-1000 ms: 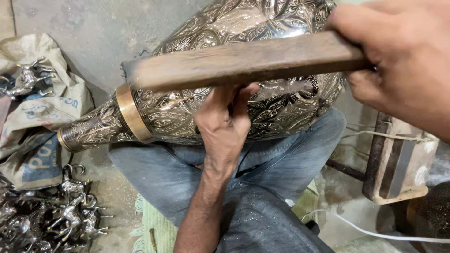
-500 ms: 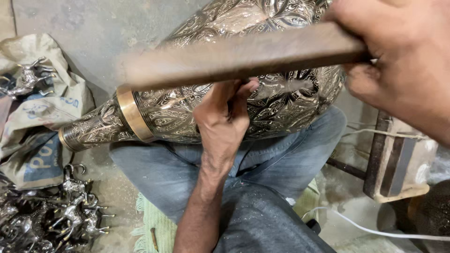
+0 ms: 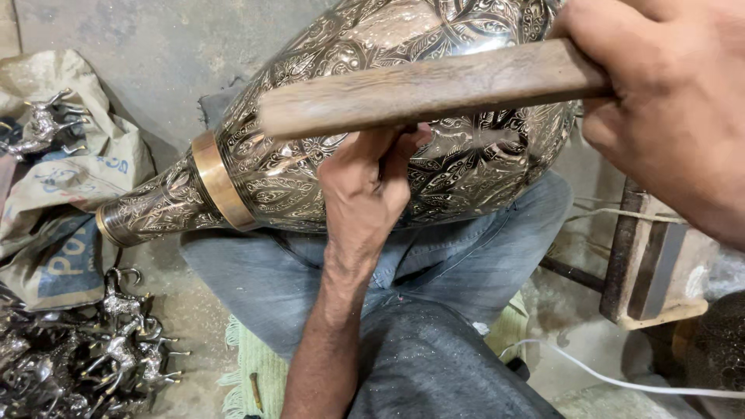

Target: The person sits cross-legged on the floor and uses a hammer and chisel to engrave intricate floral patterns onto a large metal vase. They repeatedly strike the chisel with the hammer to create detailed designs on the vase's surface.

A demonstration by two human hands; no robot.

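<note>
Engraved metal vase (image 3: pixel 372 116), silver-toned and covered in chased leaf and flower patterns, lies on its side across the person's lap, its narrow neck pointing to the person's left past a plain brass band (image 3: pixel 220 188). Nearest the camera, the right hand (image 3: pixel 675 109) has its grip clamped around one end of a wooden stick (image 3: pixel 423 87), which hangs level just above the vase's belly. Below the stick, the left hand (image 3: pixel 365 194) presses against the vase's side, its fingers curled together near the thumb as if pinching a small tool; whether anything sits in that grip cannot be told, since the stick hides the fingertips. So the vase sits under the stick and directly against the left hand, well supported by the jeans-clad legs (image 3: pixel 434 271). As for progress, the pattern already looks complete over all of the surface that shows, which suggests the work is at a late, touching-up stage, though the far side is hidden. Farther out on the floor lie a heap of small silver animal figurines (image 3: pixel 85 365), a crumpled sack (image 3: pixel 70 194), a white cable (image 3: pixel 621 380) and a wooden block (image 3: pixel 652 264).
</note>
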